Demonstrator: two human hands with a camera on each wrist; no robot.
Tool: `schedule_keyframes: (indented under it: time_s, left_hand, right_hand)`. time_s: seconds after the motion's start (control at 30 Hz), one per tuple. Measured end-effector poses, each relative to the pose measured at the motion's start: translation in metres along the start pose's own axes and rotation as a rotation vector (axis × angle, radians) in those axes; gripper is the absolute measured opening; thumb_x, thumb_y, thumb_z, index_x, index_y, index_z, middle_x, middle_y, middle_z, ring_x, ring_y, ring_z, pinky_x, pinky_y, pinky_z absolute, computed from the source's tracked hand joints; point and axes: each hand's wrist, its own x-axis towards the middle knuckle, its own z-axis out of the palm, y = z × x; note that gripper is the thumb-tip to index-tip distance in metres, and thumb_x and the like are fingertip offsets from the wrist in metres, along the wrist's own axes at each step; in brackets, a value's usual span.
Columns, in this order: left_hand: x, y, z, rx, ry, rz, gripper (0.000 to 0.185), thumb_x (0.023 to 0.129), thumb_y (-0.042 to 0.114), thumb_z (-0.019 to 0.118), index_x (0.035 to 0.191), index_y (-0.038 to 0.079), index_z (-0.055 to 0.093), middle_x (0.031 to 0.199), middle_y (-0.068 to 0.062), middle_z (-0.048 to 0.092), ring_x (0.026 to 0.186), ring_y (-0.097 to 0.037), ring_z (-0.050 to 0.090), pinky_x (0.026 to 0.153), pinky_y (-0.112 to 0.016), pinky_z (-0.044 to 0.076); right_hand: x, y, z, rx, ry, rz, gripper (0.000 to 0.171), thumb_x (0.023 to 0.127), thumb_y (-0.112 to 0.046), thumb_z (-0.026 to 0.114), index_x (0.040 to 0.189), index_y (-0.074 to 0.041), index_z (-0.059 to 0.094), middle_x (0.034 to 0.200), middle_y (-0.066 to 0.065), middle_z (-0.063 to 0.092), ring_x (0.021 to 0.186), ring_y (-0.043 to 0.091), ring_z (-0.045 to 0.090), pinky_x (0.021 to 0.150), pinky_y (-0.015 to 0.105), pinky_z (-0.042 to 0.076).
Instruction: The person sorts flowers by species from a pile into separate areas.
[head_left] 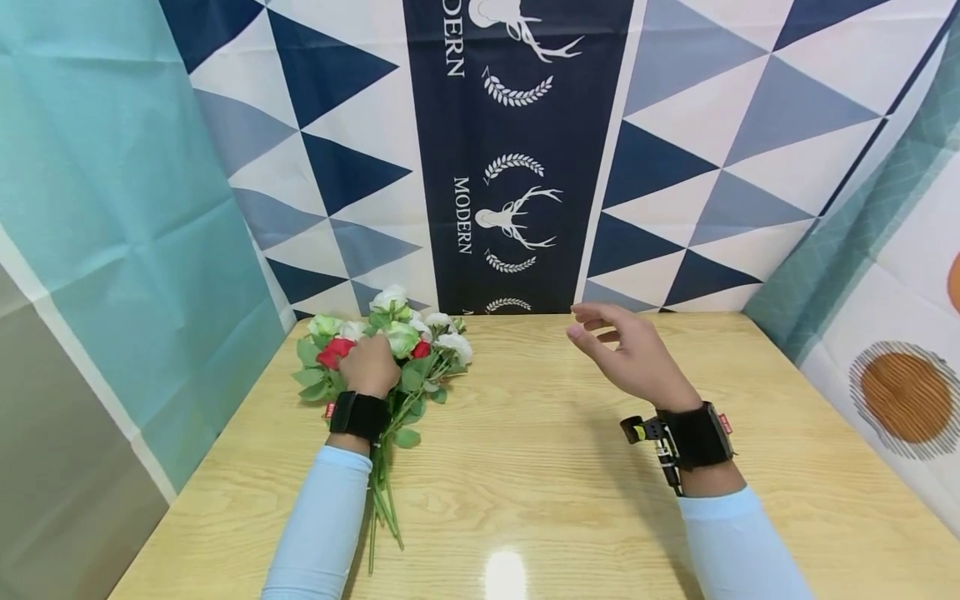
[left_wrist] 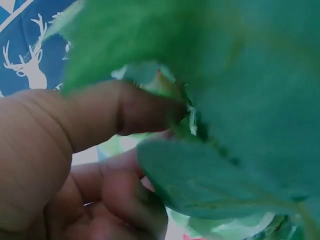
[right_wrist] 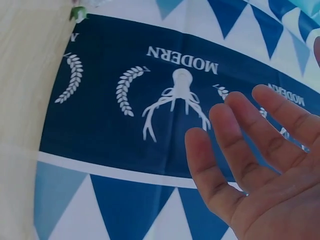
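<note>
A bunch of roses lies at the table's back left, with white roses (head_left: 453, 343), pale green roses (head_left: 402, 337) and a red rose (head_left: 334, 353) among leaves. Its long green stems (head_left: 384, 492) trail toward the near edge. My left hand (head_left: 369, 367) is over the blooms, fingers curled. Up close in the left wrist view, its thumb (left_wrist: 135, 109) and fingers pinch a rose stem just behind green leaves (left_wrist: 220, 175), which hide part of the grip. Above the table's right half, my right hand (head_left: 633, 354) hangs with loosely bent fingers (right_wrist: 225, 125), holding nothing.
The light wooden table (head_left: 517, 450) reaches back to a patterned curtain (head_left: 517, 167) with deer heads and triangles. A teal cloth (head_left: 127, 208) hangs along the left, and a white cloth with brown circles (head_left: 903, 392) along the right. Both wrists wear black straps.
</note>
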Motion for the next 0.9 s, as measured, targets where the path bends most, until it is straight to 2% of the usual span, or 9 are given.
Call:
schedule_keyframes:
  time_s: [0.07, 0.17, 0.3, 0.5, 0.57, 0.63, 0.7, 0.8, 0.9]
  left_hand:
    - [-0.001, 0.002, -0.003, -0.026, 0.029, -0.007, 0.023, 0.094, 0.007, 0.066, 0.072, 0.009, 0.058, 0.069, -0.011, 0.053, 0.061, -0.031, 0.056, 0.066, -0.051, 0.051]
    - [-0.004, 0.004, -0.010, -0.056, 0.080, -0.020, 0.037, 0.094, 0.009, 0.064, 0.063, 0.013, 0.045, 0.061, -0.006, 0.042, 0.057, -0.027, 0.051, 0.053, -0.041, 0.037]
    - [-0.012, 0.006, -0.024, -0.082, 0.163, -0.003, 0.042, 0.093, 0.011, 0.064, 0.059, 0.015, 0.041, 0.057, -0.006, 0.042, 0.052, -0.028, 0.048, 0.050, -0.039, 0.031]
    - [-0.027, 0.012, -0.046, -0.126, 0.345, 0.077, 0.047, 0.097, 0.005, 0.055, 0.060, 0.017, 0.030, 0.056, -0.001, 0.023, 0.049, -0.020, 0.026, 0.050, -0.036, 0.018]
    - [-0.032, 0.014, -0.054, -0.151, 0.411, 0.106, 0.048, 0.100, 0.005, 0.054, 0.060, 0.017, 0.030, 0.056, 0.000, 0.021, 0.050, -0.019, 0.022, 0.052, -0.036, 0.014]
    - [-0.038, 0.016, -0.062, -0.177, 0.474, 0.131, 0.048, 0.101, 0.008, 0.056, 0.058, 0.015, 0.036, 0.054, -0.002, 0.025, 0.048, -0.020, 0.024, 0.051, -0.035, 0.014]
    - [-0.044, 0.017, -0.069, -0.198, 0.539, 0.160, 0.043, 0.102, 0.011, 0.059, 0.060, 0.011, 0.050, 0.054, -0.006, 0.037, 0.046, -0.022, 0.032, 0.049, -0.034, 0.017]
    - [-0.052, 0.019, -0.080, -0.223, 0.627, 0.203, 0.028, 0.103, 0.014, 0.062, 0.077, 0.005, 0.069, 0.064, -0.011, 0.058, 0.049, -0.026, 0.044, 0.045, -0.036, 0.025]
    - [-0.059, 0.021, -0.089, -0.273, 0.711, 0.259, 0.020, 0.103, 0.015, 0.063, 0.093, 0.003, 0.076, 0.076, -0.013, 0.069, 0.053, -0.027, 0.051, 0.045, -0.038, 0.031]
  right_hand:
    - [-0.001, -0.003, -0.001, -0.008, 0.010, -0.007, 0.044, 0.104, -0.033, 0.062, 0.139, -0.006, 0.061, 0.131, 0.014, 0.065, 0.114, 0.026, 0.063, 0.092, 0.052, 0.053]
    - [-0.001, -0.005, -0.002, -0.009, 0.010, -0.009, 0.044, 0.103, -0.033, 0.064, 0.138, -0.006, 0.061, 0.131, 0.013, 0.066, 0.114, 0.025, 0.063, 0.092, 0.051, 0.053]
    - [0.000, -0.005, -0.001, -0.010, 0.009, -0.011, 0.044, 0.104, -0.033, 0.063, 0.138, -0.006, 0.061, 0.130, 0.012, 0.066, 0.114, 0.025, 0.062, 0.092, 0.050, 0.052]
    - [-0.001, -0.006, -0.002, -0.010, 0.036, -0.031, 0.039, 0.104, -0.030, 0.062, 0.136, -0.006, 0.063, 0.127, 0.014, 0.067, 0.113, 0.027, 0.063, 0.092, 0.054, 0.052]
    - [-0.001, -0.007, -0.003, -0.008, 0.053, -0.043, 0.037, 0.104, -0.028, 0.062, 0.134, -0.005, 0.064, 0.126, 0.013, 0.068, 0.112, 0.026, 0.064, 0.092, 0.055, 0.052]
    - [-0.002, -0.008, -0.004, -0.005, 0.069, -0.043, 0.035, 0.104, -0.027, 0.063, 0.133, -0.006, 0.065, 0.124, 0.012, 0.069, 0.112, 0.024, 0.064, 0.091, 0.052, 0.053]
    - [-0.002, -0.009, -0.005, -0.006, 0.080, -0.036, 0.034, 0.104, -0.027, 0.063, 0.133, -0.008, 0.066, 0.123, 0.009, 0.070, 0.111, 0.021, 0.064, 0.091, 0.044, 0.054]
    - [-0.002, -0.009, -0.007, -0.011, 0.087, -0.029, 0.034, 0.104, -0.027, 0.064, 0.133, -0.009, 0.066, 0.122, 0.006, 0.070, 0.109, 0.017, 0.064, 0.090, 0.030, 0.052]
    - [0.000, -0.010, -0.007, -0.009, 0.093, -0.046, 0.033, 0.104, -0.026, 0.064, 0.132, -0.009, 0.067, 0.121, 0.006, 0.070, 0.108, 0.017, 0.064, 0.088, 0.022, 0.050]
